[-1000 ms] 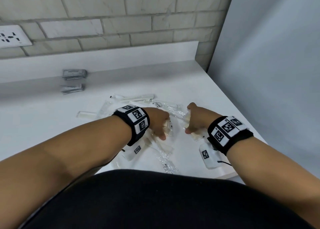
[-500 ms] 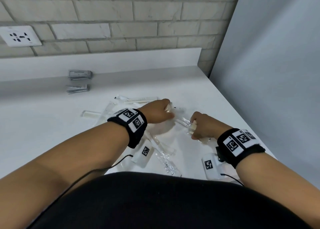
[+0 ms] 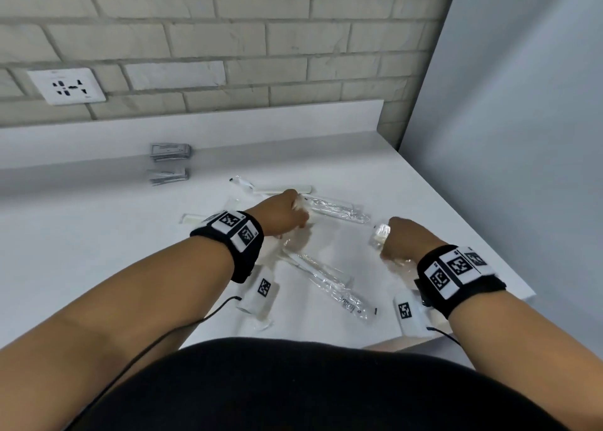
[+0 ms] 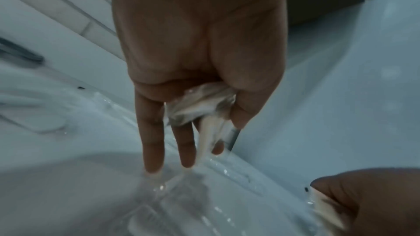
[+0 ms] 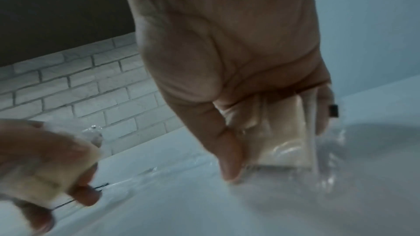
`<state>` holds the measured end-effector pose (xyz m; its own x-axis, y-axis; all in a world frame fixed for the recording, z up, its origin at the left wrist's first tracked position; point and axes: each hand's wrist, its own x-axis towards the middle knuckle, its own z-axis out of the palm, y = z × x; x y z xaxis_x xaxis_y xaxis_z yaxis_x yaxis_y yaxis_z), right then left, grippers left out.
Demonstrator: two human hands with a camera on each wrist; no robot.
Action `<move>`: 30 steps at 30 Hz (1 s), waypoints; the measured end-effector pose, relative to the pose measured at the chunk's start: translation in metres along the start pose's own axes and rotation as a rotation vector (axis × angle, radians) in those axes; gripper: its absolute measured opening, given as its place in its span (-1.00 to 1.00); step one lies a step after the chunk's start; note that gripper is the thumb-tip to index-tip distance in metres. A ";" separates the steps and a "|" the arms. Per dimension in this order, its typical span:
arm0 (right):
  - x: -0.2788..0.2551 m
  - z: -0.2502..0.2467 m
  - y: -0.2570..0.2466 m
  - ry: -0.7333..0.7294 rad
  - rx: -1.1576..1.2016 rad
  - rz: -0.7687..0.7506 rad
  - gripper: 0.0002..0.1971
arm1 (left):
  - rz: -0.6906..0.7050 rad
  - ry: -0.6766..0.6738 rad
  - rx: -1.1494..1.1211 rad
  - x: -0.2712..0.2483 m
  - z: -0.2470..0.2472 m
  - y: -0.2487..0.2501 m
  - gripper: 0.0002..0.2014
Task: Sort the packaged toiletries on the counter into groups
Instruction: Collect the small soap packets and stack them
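Note:
Several clear-wrapped toiletry packets lie in a loose pile on the white counter. My left hand is at the pile's far side, thumb and fingers pinching the end of a clear-wrapped packet. A long clear-wrapped packet stretches right from that hand. My right hand holds a cream, clear-wrapped item upright in its curled fingers; its top shows above the fist. Another long packet lies between my wrists.
Two small stacks of grey sachets sit near the backsplash at the left. A wall socket is on the brick wall. A grey panel borders the counter's right edge. White wrist-camera units hang under both wrists.
My left hand has reached farther into the pile and taken hold of a packet end. My right hand has drawn right, away from the left, still holding its item.

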<state>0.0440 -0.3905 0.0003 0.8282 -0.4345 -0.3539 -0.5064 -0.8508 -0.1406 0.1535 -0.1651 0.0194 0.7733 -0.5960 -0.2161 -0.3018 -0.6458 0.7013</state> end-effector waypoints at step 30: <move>-0.047 0.006 -0.251 -0.084 1.353 -0.510 -0.59 | 0.062 -0.014 -1.419 -0.092 -0.090 -0.104 -0.65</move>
<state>0.1309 -0.1553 0.0464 0.9922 -0.1163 -0.0445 -0.0399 0.0417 -0.9983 0.1638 -0.0002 0.0272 0.7719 -0.6151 -0.1607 0.4786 0.3958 0.7838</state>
